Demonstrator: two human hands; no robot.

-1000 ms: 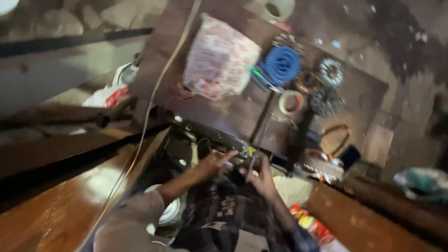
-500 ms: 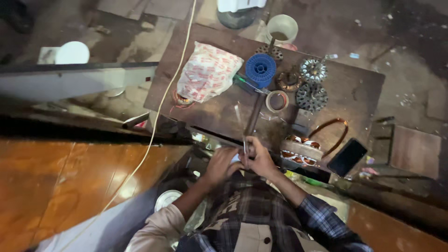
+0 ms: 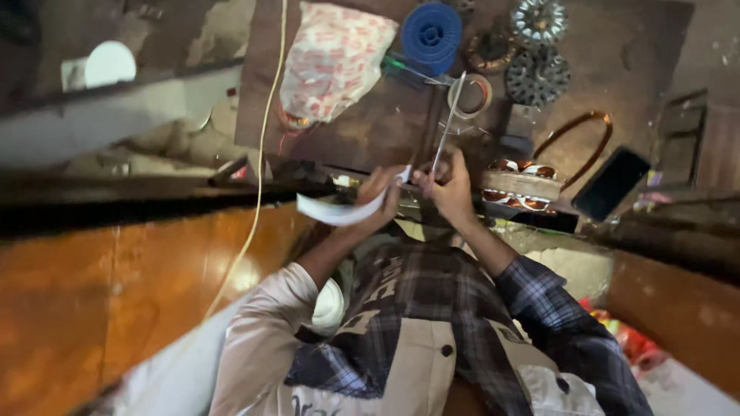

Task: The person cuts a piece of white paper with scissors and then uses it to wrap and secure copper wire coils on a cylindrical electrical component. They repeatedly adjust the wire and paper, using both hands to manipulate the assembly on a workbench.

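Steel scissors [image 3: 447,123] blades pointing away

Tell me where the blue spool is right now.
In the head view, the blue spool sits at the top centre on the dark board, right of the patterned bag and above the tape ring.

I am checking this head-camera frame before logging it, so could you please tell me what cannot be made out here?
- Left hand palm: covered by the curled white strip, head view.
- Right hand fingers around the scissors: their grip is too small and dim.
- Blue spool: its top is cut off by the frame edge.
- Dark phone screen: blank and blurred.
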